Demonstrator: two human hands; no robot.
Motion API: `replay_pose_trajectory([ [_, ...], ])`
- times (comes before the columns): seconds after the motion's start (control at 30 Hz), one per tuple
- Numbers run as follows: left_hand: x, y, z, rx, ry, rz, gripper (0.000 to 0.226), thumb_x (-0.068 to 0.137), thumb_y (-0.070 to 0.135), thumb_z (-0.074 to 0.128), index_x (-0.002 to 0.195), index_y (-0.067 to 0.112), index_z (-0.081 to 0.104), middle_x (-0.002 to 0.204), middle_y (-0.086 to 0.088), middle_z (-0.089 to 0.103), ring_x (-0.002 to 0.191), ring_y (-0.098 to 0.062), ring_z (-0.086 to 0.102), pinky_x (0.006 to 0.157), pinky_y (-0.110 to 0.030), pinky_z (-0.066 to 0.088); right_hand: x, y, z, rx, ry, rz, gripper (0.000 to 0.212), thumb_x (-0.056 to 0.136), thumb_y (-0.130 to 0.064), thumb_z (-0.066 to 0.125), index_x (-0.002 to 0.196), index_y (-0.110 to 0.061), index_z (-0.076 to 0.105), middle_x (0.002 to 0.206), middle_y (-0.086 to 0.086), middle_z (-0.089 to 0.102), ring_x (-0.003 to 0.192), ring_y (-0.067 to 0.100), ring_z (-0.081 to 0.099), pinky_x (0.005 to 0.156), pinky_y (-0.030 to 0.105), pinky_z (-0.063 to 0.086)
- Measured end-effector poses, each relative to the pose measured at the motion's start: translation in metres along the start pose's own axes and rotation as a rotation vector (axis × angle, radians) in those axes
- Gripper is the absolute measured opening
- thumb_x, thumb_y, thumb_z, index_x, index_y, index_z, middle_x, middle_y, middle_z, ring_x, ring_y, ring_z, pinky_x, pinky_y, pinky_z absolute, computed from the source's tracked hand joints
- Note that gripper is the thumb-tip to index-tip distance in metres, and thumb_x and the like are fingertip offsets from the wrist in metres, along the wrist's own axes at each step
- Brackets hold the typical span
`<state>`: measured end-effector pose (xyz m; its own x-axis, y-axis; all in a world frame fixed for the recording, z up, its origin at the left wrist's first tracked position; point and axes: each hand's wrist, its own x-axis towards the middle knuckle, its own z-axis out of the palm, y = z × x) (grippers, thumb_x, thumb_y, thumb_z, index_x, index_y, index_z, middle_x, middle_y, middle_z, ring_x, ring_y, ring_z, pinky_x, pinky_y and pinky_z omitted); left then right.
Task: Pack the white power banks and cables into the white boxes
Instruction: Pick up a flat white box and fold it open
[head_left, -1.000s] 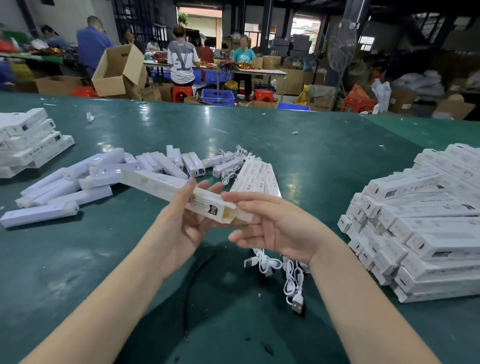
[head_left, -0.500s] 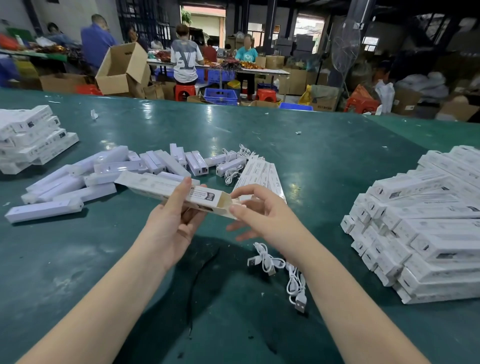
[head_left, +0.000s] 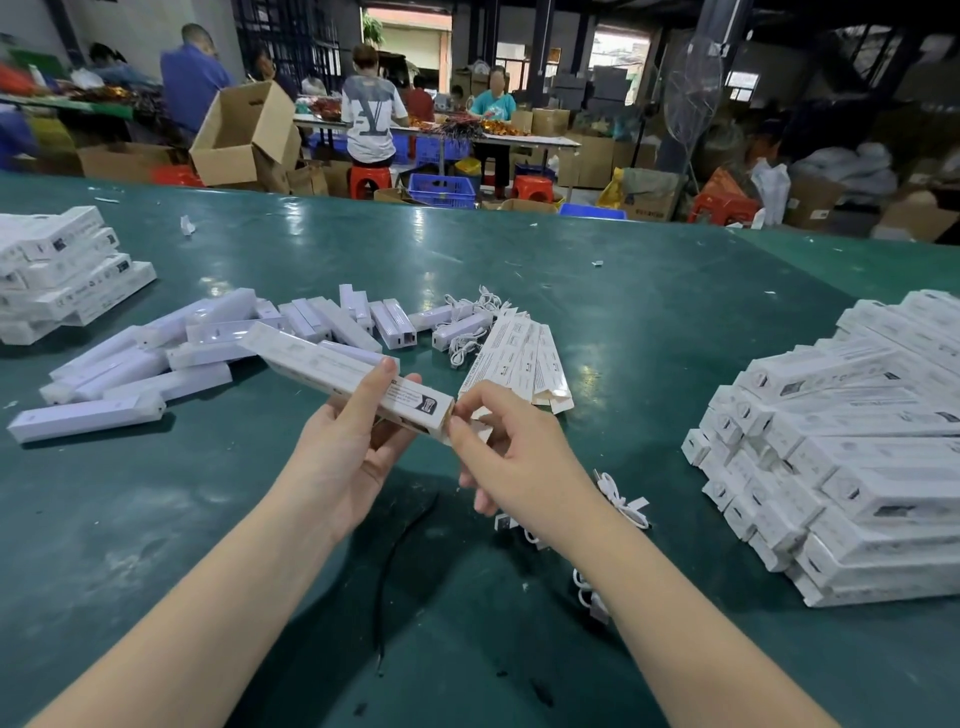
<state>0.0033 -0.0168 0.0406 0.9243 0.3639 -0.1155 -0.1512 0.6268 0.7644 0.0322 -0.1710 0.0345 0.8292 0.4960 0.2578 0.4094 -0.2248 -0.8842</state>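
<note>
**Box end being closed above the green table**

The green table (head_left: 597, 291) is laid out as a line of work: a large stack of boxes (head_left: 852, 447) is kept at the right, probably the finished ones, while a smaller stack (head_left: 62, 270) sits at the far left. Loose white power banks (head_left: 156, 358) are spread beyond the hands within easy reach, and a fan of flat unfolded cartons (head_left: 519, 358) lies just right of them. Coiled white cables (head_left: 623, 499) are left near the right wrist, partly hidden by it.

One white box (head_left: 337, 369) is held up off the table between both hands. Its long axis runs from far left to near right, and the printed near end is pointed towards the right hand. The left hand (head_left: 343, 457) is wrapped round the box near that end, thumb on top, so that it is steadied. The end flap is pinched by the thumb and forefinger of the right hand (head_left: 514, 457), apparently to tuck it shut. What is inside cannot be seen.
</note>
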Motion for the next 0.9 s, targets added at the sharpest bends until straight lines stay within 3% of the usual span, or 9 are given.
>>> replay_pose_trajectory([
  [0.2,0.0,-0.001,0.0,-0.009,0.016,0.0,0.036,0.086,0.024,0.067,0.116,0.005,0.058,0.107,-0.009,0.071,0.09,-0.009,0.071,0.064,-0.019,0.056,0.0,-0.01,0.007,0.385,-0.054,0.066,0.016,0.104,-0.02,0.046,0.094,-0.009,0.051,0.063,0.006,0.059,0.05,0.025,0.059,0.052,0.033,0.055],
  [0.4,-0.001,-0.001,0.002,-0.04,0.003,-0.019,0.044,0.067,0.029,0.072,0.103,0.009,0.058,0.1,-0.009,0.07,0.089,-0.01,0.071,0.063,-0.019,0.056,0.0,-0.014,0.002,0.456,-0.088,0.055,0.005,0.103,-0.013,0.047,0.106,-0.009,0.044,0.06,0.008,0.056,0.049,0.024,0.057,0.051,0.033,0.054],
  [0.53,-0.003,0.002,0.002,-0.02,-0.004,-0.063,0.047,0.077,0.03,0.07,0.116,0.006,0.058,0.089,-0.003,0.075,0.076,-0.008,0.072,0.059,-0.016,0.054,0.0,-0.015,0.0,0.549,-0.148,0.062,0.008,0.1,-0.016,0.054,0.106,-0.013,0.05,0.059,0.006,0.058,0.05,0.021,0.059,0.053,0.03,0.054],
  [0.6,-0.005,0.003,0.002,0.016,-0.026,-0.107,0.045,0.079,0.034,0.069,0.112,0.005,0.063,0.088,0.0,0.076,0.072,-0.006,0.072,0.056,-0.014,0.053,0.001,-0.013,-0.002,0.583,-0.17,0.068,0.021,0.094,-0.023,0.062,0.11,-0.014,0.051,0.058,0.004,0.06,0.048,0.02,0.058,0.052,0.029,0.052],
  [0.67,-0.007,0.002,0.002,0.05,-0.063,-0.169,0.044,0.067,0.04,0.073,0.096,0.007,0.072,0.092,0.001,0.076,0.075,-0.005,0.072,0.056,-0.013,0.054,0.003,-0.009,-0.004,0.547,-0.196,0.086,0.049,0.081,-0.04,0.07,0.118,-0.016,0.048,0.058,0.002,0.061,0.046,0.018,0.056,0.049,0.028,0.05],
  [0.73,-0.01,0.0,0.002,0.048,-0.114,-0.227,0.045,0.062,0.04,0.075,0.094,0.009,0.072,0.097,-0.003,0.076,0.08,-0.008,0.073,0.057,-0.016,0.055,0.004,-0.006,-0.005,0.442,-0.208,0.123,0.069,0.068,-0.057,0.075,0.119,-0.021,0.046,0.059,-0.001,0.062,0.045,0.016,0.056,0.048,0.025,0.049],
  [0.8,-0.011,0.001,0.002,0.057,-0.153,-0.259,0.053,0.061,0.039,0.075,0.102,0.007,0.066,0.097,-0.005,0.076,0.08,-0.011,0.073,0.06,-0.021,0.059,0.004,-0.002,-0.005,0.262,-0.165,0.133,0.071,0.062,-0.066,0.077,0.116,-0.033,0.044,0.062,-0.002,0.063,0.047,0.013,0.056,0.05,0.024,0.048],
  [0.9,-0.011,0.005,0.0,0.148,-0.23,-0.26,0.055,0.058,0.039,0.075,0.102,0.006,0.066,0.093,-0.006,0.076,0.077,-0.015,0.073,0.064,-0.026,0.06,0.003,0.002,-0.007,-0.088,-0.059,0.065,0.077,0.052,-0.071,0.073,0.119,-0.049,0.04,0.073,-0.01,0.065,0.062,0.004,0.06,0.069,0.029,0.054],
])
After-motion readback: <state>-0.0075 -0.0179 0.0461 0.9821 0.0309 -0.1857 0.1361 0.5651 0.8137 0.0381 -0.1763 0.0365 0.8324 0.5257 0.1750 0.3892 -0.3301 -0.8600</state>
